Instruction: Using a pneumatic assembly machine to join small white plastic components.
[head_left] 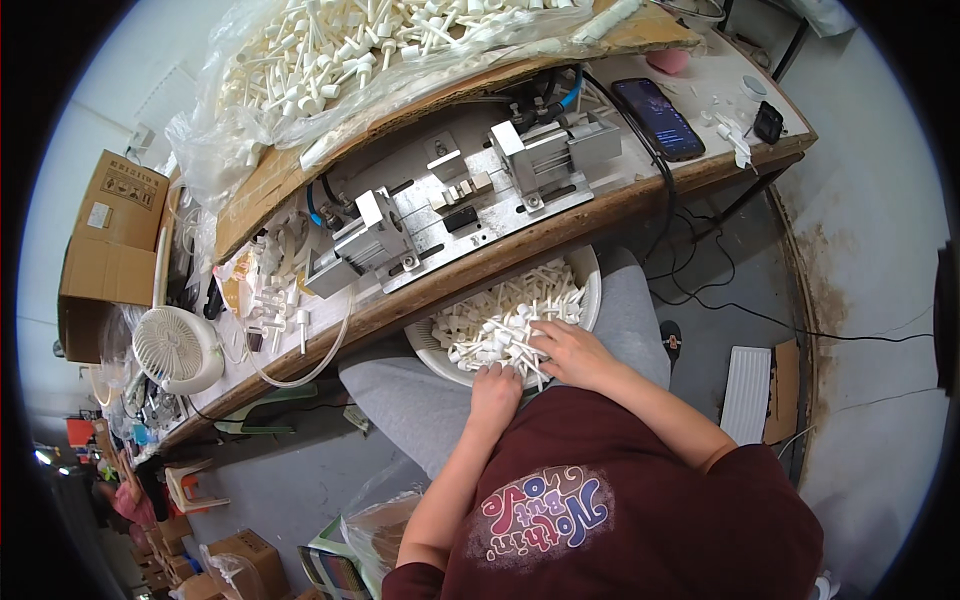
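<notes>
A round white basin (590, 290) rests between my legs, filled with small white plastic stems with wider caps (490, 322). My left hand (497, 393) is at the basin's near side, its fingers curled closed against the parts; what they grip is too small to make out. To its right, my right hand (572, 354) reaches over the near right rim. Its fingers bend round some of the white stems, and the fingertips are partly hidden among them.
Above the basin, a metal fixture with two cylinders (460, 190) stands along the bench edge (540, 225). A cardboard sheet (400, 125) carries a large heap of similar white parts (330, 60). A phone (658, 118), a white fan (177, 350) and looping cables (690, 270) are nearby.
</notes>
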